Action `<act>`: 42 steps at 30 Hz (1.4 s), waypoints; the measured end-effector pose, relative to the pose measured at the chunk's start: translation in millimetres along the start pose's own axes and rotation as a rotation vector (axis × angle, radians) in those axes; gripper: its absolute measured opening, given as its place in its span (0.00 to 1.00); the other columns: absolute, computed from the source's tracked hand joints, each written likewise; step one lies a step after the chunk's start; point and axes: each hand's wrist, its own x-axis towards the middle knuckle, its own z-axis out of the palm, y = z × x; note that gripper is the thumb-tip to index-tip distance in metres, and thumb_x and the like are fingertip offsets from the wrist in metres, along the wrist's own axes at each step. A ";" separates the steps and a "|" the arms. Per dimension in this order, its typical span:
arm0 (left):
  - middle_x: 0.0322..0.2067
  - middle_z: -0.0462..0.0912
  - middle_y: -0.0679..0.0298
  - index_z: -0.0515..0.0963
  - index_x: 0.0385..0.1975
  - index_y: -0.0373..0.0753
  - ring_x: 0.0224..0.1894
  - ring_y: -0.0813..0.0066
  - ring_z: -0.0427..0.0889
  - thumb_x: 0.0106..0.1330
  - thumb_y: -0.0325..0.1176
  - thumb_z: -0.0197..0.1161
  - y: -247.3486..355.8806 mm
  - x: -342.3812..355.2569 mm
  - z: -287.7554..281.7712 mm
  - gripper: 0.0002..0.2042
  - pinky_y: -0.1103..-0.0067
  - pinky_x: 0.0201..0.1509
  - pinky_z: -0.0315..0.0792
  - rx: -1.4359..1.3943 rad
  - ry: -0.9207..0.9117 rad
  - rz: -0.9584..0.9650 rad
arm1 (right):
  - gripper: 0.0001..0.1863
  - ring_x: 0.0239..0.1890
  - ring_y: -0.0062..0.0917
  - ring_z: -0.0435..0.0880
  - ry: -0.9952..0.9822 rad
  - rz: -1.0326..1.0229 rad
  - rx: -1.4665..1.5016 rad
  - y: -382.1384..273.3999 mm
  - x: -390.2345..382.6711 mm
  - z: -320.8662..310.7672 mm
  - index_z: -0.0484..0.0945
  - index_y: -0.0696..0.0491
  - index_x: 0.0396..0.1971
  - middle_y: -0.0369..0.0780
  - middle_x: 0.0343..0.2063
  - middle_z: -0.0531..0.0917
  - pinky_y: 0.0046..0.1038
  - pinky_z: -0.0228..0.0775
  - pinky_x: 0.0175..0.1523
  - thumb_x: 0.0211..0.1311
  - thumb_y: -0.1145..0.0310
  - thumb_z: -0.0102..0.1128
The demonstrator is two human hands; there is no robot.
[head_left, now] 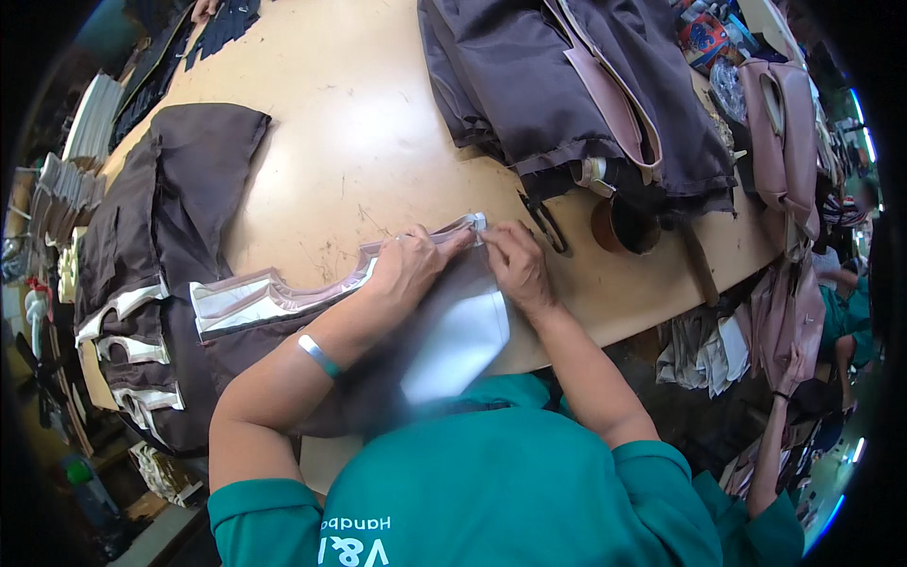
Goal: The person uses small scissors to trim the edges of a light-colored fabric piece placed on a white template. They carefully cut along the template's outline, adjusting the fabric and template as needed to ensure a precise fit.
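Well, I'm at the far right corner (473,224) of the brown piece (253,344), which lies in front of me on the near part of the table (321,151), its pale edging (236,304) toward the far side. My left hand (413,263) lies over that edging, fingers reaching toward the corner; whether its thumb grips from beneath, I cannot tell. My right hand (518,267) has thumb and fingers drawn together, pinching the corner, though anything finer between the tips is too small to make out.

To do this well, I think the left hand should bear down just short of the corner so the layers cannot creep, leaving the right to do only light fingertip work. The edges want lining up before I press hard; a pucker here would likely set. Since the edging dips to the left of my left hand, a strong tug rightward could pull that curve out of shape. The white panel (460,338) near me looks blurred; if it hangs loose, its weight may drag, so I should support it. The black tool (545,223) lies just to the right, and the cloth is best kept off it.
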 end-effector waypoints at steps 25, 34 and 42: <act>0.25 0.72 0.49 0.56 0.59 0.55 0.22 0.65 0.78 0.56 0.28 0.50 -5.9 -3.9 -15.1 0.28 0.77 0.23 0.73 -0.100 0.019 0.049 | 0.08 0.26 0.30 0.75 0.054 0.161 0.124 -9.2 13.0 -0.6 0.72 0.56 0.24 0.39 0.24 0.73 0.26 0.67 0.31 0.41 0.82 0.57; 0.25 0.70 0.50 0.49 0.60 0.63 0.18 0.62 0.78 0.58 0.26 0.46 -7.8 -3.6 -14.9 0.31 0.74 0.16 0.73 -0.152 -0.006 0.043 | 0.20 0.25 0.31 0.77 -0.001 0.388 0.007 -20.3 26.2 6.7 0.65 0.53 0.40 0.39 0.21 0.74 0.30 0.66 0.29 0.45 0.80 0.56; 0.25 0.70 0.47 0.47 0.62 0.59 0.20 0.62 0.78 0.57 0.25 0.46 5.7 -4.8 -6.0 0.32 0.76 0.19 0.73 -0.034 0.040 -0.009 | 0.20 0.18 0.18 0.67 -0.027 0.454 0.219 -4.3 22.5 6.6 0.67 0.54 0.41 0.35 0.21 0.73 0.24 0.64 0.26 0.44 0.79 0.57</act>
